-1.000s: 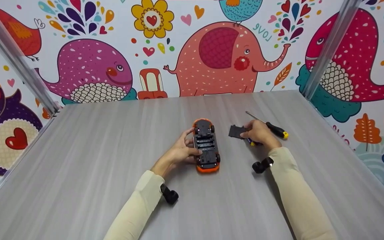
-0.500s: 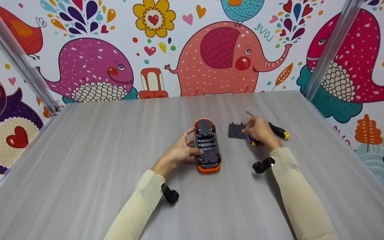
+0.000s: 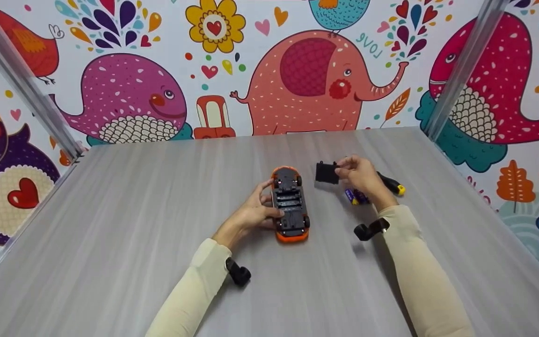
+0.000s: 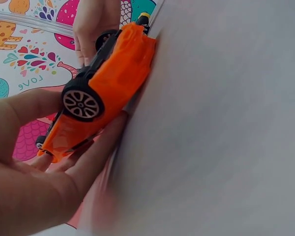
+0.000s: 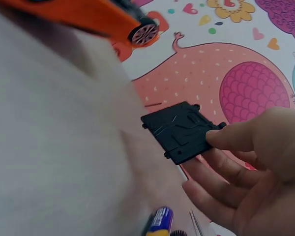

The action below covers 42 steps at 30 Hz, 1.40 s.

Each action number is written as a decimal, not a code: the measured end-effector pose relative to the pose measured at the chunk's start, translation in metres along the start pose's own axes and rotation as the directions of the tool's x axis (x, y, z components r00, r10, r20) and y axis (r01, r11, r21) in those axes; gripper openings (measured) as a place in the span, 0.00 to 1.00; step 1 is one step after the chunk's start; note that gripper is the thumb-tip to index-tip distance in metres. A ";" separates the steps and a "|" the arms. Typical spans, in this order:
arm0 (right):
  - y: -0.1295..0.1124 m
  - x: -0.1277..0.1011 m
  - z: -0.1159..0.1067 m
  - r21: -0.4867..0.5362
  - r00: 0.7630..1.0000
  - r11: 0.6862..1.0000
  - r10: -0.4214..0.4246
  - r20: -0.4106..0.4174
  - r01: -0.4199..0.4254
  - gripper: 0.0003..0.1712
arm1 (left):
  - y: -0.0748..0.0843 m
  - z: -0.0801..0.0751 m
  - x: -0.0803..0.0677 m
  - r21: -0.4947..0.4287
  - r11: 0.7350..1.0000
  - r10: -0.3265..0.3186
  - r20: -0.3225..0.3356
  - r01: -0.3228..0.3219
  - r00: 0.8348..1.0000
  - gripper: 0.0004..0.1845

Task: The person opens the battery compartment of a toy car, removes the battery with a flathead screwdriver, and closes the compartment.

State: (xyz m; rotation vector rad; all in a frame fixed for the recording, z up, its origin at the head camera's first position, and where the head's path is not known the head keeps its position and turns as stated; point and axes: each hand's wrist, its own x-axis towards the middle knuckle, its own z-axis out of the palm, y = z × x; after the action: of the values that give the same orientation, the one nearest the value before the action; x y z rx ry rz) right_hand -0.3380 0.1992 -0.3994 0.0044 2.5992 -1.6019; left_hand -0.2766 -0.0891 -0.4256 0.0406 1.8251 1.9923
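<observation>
An orange toy car [image 3: 290,204] lies upside down on the grey table [image 3: 110,224], its black underside up. My left hand [image 3: 255,210] holds it by the left side, thumb and fingers around the body [image 4: 103,93]. My right hand [image 3: 358,175] pinches a flat black plastic cover [image 3: 326,172] and holds it just above the table, to the right of the car's front end. In the right wrist view the cover [image 5: 182,132] sits between thumb and fingers. Two batteries [image 3: 354,196] lie under that hand, one showing as a purple and yellow battery [image 5: 159,222].
A screwdriver with a black and yellow handle [image 3: 391,185] lies on the table behind my right hand. Metal frame posts [image 3: 461,70] stand at the table's back corners before a cartoon animal wall [image 3: 316,79].
My right hand has lifted the black cover off the table and moved it slightly back and left. The left hand and the car have stayed put.
</observation>
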 end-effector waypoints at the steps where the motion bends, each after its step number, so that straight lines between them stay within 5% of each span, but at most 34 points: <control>1: -0.001 -0.001 0.000 0.026 1.000 1.000 -0.006 0.004 0.006 0.14 | 0.000 0.000 0.000 0.000 1.000 0.001 0.000 -0.001 1.000 0.55; 18: -0.016 -0.007 0.002 0.174 0.995 0.980 -0.101 0.018 0.096 0.17 | 0.000 -0.001 -0.003 0.020 1.000 0.024 0.012 -0.024 1.000 0.53; 33: -0.032 -0.017 0.014 0.176 0.974 0.967 -0.203 0.100 0.183 0.24 | 0.001 0.000 -0.003 0.004 1.000 0.011 0.013 -0.011 1.000 0.53; 42: -0.041 -0.025 0.027 0.137 0.972 0.976 -0.189 0.139 0.170 0.23 | -0.001 -0.001 -0.002 0.014 1.000 0.023 0.014 -0.024 1.000 0.53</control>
State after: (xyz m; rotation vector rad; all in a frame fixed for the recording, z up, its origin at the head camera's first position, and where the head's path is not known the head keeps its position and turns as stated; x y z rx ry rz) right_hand -0.3132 0.1579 -0.3735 -0.3403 2.4421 -1.7442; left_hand -0.2746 -0.0904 -0.4262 0.0799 1.8380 1.9907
